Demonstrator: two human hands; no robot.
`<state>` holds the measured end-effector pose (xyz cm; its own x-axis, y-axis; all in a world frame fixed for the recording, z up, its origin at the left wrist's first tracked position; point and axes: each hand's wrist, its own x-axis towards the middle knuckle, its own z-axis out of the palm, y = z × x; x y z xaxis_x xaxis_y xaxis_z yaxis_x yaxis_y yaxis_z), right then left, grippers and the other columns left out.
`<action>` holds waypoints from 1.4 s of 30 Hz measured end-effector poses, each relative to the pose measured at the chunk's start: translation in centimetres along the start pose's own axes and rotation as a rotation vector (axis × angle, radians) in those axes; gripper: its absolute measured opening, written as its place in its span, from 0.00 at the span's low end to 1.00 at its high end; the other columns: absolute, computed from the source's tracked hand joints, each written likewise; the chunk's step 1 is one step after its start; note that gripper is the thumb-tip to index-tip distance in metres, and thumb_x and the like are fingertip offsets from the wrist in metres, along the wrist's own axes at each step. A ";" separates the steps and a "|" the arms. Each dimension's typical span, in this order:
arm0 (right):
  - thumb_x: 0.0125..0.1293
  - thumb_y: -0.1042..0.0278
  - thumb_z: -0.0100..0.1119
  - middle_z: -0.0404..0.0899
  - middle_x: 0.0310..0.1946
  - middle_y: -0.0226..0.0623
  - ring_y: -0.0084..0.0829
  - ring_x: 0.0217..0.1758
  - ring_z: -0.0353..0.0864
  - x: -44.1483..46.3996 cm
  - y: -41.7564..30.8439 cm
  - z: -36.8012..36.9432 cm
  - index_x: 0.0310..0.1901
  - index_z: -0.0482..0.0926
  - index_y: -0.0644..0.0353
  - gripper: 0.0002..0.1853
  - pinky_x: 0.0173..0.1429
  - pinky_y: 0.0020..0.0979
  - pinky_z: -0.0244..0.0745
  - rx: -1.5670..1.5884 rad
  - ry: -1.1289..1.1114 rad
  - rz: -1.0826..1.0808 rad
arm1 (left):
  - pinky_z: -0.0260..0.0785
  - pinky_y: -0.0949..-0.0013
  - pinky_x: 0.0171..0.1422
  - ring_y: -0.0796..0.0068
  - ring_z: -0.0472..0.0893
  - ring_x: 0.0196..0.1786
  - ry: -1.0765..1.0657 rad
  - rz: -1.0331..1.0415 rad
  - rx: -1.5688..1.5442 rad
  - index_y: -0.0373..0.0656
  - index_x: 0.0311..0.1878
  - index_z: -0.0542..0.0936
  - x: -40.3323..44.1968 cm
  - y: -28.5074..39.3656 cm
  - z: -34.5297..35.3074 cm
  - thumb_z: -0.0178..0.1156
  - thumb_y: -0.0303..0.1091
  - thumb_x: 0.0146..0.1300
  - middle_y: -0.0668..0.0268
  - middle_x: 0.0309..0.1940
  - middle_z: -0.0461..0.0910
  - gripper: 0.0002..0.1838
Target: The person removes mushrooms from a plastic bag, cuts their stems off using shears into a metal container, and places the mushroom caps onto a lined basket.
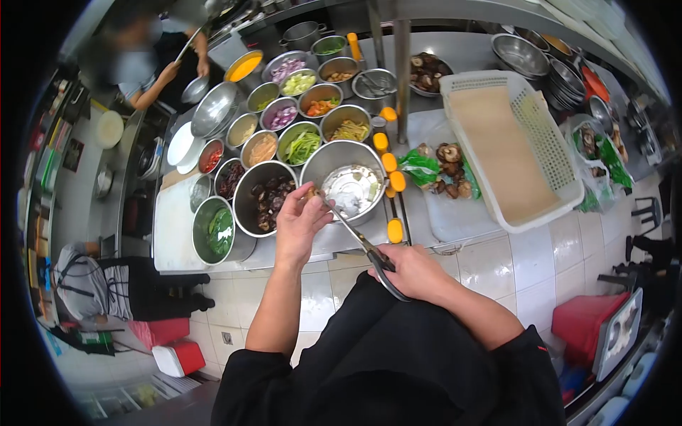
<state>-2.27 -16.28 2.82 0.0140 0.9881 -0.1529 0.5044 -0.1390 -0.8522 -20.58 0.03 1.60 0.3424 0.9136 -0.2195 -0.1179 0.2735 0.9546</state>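
A pair of scissors (371, 250) with dark handles is held in my right hand (415, 272), its fingers wrapped round the handles. The blades point up and left toward my left hand (302, 219). Between the fingertips of my left hand is a small brown piece (315, 192), touching or very near the blade tips; it looks like a mushroom. Just behind it stands a large metal bowl (305, 176) with pale bits at its bottom. Dark mushroom pieces (264, 202) fill the pot to the left. Whole brown mushrooms (450, 160) lie on a green and clear bag to the right.
Metal containers of cut vegetables (301, 144) crowd the counter. A white basket (574, 202) lined with brown paper stands at the right, beyond yellow-handled tools (397, 182). One person (153, 71) holds a ladle at the upper left; another person (106, 280) is at the left.
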 end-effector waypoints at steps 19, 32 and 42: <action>0.60 0.54 0.74 0.79 0.23 0.43 0.38 0.25 0.77 -11.7 7.3 -7.0 0.49 0.83 0.63 0.23 0.35 0.37 0.73 0.185 0.279 0.418 | 0.75 0.53 0.62 0.50 0.84 0.54 -0.709 0.416 1.534 0.40 0.53 0.82 11.5 -2.1 25.3 0.64 0.41 0.65 0.48 0.51 0.84 0.18; 0.59 0.51 0.75 0.80 0.24 0.39 0.34 0.26 0.79 -11.6 6.5 -7.3 0.60 0.79 0.61 0.32 0.35 0.36 0.75 0.245 0.350 0.371 | 0.78 0.65 0.41 0.64 0.84 0.37 -0.491 0.193 0.734 0.40 0.54 0.75 6.3 2.8 18.6 0.66 0.42 0.65 0.60 0.40 0.83 0.21; 0.56 0.53 0.75 0.85 0.37 0.44 0.45 0.35 0.86 -3.3 -0.2 -5.4 0.58 0.74 0.64 0.33 0.41 0.43 0.80 -0.276 0.204 -0.003 | 0.81 0.64 0.46 0.66 0.86 0.43 -0.178 -0.266 -0.198 0.37 0.61 0.74 3.8 2.8 3.7 0.40 0.42 0.81 0.51 0.50 0.85 0.21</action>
<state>2.23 -19.20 6.14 0.1706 0.9850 -0.0237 0.7189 -0.1409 -0.6807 -16.12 3.16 4.22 0.5399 0.7407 -0.3998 -0.1749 0.5633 0.8075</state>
